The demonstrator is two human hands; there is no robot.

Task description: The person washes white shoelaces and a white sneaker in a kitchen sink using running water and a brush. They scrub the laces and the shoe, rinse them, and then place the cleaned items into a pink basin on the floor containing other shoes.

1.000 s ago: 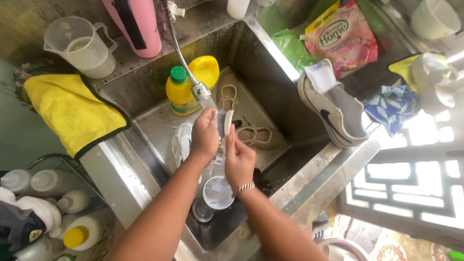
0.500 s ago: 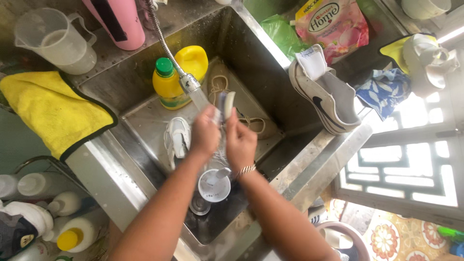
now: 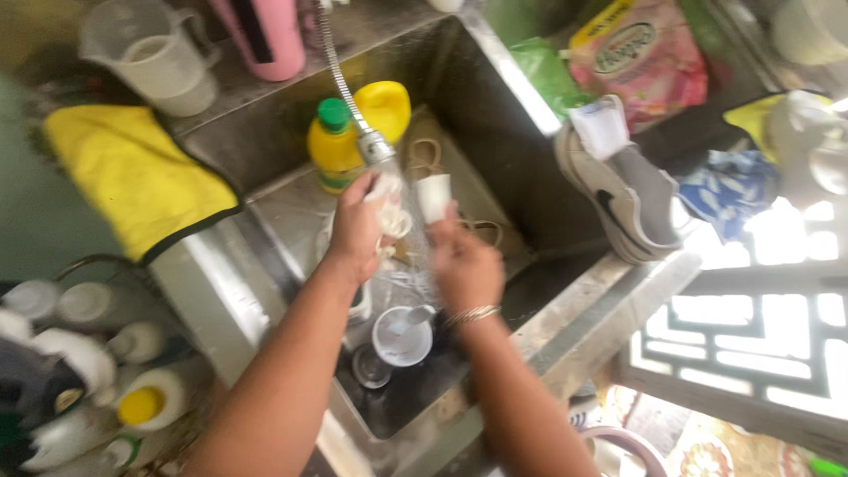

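Small white cup [image 3: 434, 196] is sitting pinched in my right hand [image 3: 465, 265] under the faucet head [image 3: 374, 147], far-centre in the sink [image 3: 521, 177]; my left hand [image 3: 358, 231] is clutching a white cloth [image 3: 387, 201]. I'm keeping both in the stream. One cup, one yellow bottle [image 3: 333, 146], two hands.

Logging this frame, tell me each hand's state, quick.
Left hand: closed on a white cloth.
Right hand: closed on a white cup.
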